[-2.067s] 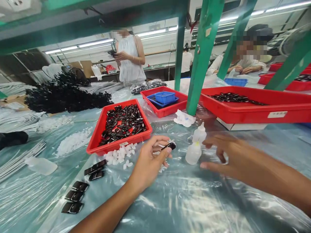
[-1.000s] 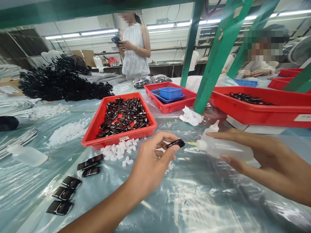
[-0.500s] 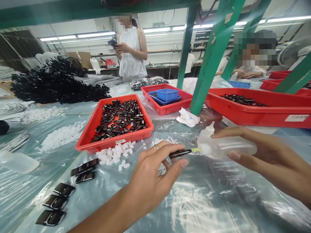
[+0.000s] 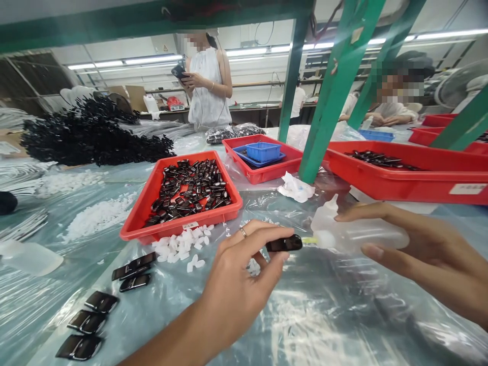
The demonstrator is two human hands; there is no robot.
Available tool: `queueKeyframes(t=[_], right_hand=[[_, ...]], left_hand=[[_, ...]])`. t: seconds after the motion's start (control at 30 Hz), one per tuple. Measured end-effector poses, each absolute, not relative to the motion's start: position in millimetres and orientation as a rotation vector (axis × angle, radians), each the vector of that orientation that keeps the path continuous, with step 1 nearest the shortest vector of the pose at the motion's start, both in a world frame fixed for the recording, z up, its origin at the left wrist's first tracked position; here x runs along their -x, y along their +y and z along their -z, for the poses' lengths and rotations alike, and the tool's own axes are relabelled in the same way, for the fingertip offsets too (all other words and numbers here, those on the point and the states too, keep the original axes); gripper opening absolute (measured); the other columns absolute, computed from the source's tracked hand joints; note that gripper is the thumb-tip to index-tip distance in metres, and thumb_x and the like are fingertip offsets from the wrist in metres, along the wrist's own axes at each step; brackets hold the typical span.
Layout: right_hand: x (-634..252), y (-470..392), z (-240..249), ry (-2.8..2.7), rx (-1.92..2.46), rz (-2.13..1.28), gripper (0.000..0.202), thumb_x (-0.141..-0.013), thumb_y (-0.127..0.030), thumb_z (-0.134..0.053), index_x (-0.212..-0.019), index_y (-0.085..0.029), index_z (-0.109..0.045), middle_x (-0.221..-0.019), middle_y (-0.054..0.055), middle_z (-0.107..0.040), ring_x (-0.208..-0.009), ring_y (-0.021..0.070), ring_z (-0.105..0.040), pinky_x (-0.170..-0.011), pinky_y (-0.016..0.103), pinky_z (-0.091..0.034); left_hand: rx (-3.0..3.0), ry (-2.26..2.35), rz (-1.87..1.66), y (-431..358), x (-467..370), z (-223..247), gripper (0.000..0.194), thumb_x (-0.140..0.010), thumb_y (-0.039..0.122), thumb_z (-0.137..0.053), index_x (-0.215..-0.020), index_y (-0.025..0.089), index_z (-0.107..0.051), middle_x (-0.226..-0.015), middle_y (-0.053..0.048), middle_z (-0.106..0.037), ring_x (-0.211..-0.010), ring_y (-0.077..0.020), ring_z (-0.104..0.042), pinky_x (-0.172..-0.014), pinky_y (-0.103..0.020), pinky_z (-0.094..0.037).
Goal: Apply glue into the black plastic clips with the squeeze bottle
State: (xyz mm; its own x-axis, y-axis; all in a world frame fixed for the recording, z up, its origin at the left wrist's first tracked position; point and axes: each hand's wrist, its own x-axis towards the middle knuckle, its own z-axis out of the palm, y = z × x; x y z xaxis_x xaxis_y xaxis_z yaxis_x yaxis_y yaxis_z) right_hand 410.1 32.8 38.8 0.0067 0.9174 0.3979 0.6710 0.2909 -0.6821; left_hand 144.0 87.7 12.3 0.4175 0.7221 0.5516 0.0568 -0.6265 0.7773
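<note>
My left hand [image 4: 238, 284] pinches a small glossy black plastic piece [image 4: 284, 244] between thumb and fingers, a ring on one finger. My right hand [image 4: 423, 254] grips a translucent squeeze bottle [image 4: 358, 235] lying sideways, its yellowish nozzle touching the right end of the black piece. Both are held just above the plastic-covered table. A second squeeze bottle [image 4: 331, 204] stands behind the one I hold, mostly hidden.
A red tray [image 4: 142, 219] of several black pieces sits ahead left, white pellets [image 4: 183, 243] at its front edge. Finished black pieces [image 4: 99, 302] lie at lower left. More red trays [image 4: 400, 180], a crumpled tissue [image 4: 296, 187], green frame posts [image 4: 328, 96] and two people stand beyond.
My right hand picked up the squeeze bottle from the table, tipped it sideways and brought its nozzle to the black piece. My left hand turned the piece slightly.
</note>
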Motion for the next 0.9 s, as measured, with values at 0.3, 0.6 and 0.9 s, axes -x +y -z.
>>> queueKeyframes(t=[0.3, 0.6, 0.9], right_hand=[[-395.1, 24.7, -43.3, -1.536, 1.489, -0.536, 0.028, -0.088, -0.061, -0.075, -0.105, -0.038, -0.076, -0.109, 0.001, -0.072, -0.096, 0.0272, -0.073, -0.048, 0.022, -0.051], [-407.8, 31.3, -38.6, -1.682, 1.382, -0.511, 0.021, -0.091, -0.054, -0.075, -0.109, -0.043, -0.076, -0.105, 0.0, -0.075, -0.089, 0.0254, -0.076, -0.051, 0.02, -0.06], [-410.1, 32.8, -35.8, -1.691, 1.405, -0.538, 0.023, -0.093, -0.05, -0.075, -0.114, -0.043, -0.074, -0.106, 0.001, -0.074, -0.095, 0.028, -0.076, -0.049, 0.022, -0.057]], left_hand=[[-1.978, 0.649, -1.261, 86.2, -145.5, -14.8, 0.027, -0.092, 0.005, -0.069, -0.112, 0.019, -0.08, -0.105, -0.003, -0.078, -0.084, -0.0101, -0.072, -0.065, -0.013, -0.058], [-1.931, 0.608, -1.275, 85.9, -145.3, -13.2, 0.031, -0.091, 0.005, -0.071, -0.113, 0.023, -0.081, -0.102, -0.001, -0.078, -0.078, -0.008, -0.07, -0.061, -0.011, -0.056], [-1.937, 0.615, -1.27, 85.9, -145.9, -14.8, 0.03, -0.09, 0.003, -0.071, -0.112, 0.021, -0.081, -0.1, -0.001, -0.078, -0.076, -0.0084, -0.07, -0.06, -0.012, -0.057]])
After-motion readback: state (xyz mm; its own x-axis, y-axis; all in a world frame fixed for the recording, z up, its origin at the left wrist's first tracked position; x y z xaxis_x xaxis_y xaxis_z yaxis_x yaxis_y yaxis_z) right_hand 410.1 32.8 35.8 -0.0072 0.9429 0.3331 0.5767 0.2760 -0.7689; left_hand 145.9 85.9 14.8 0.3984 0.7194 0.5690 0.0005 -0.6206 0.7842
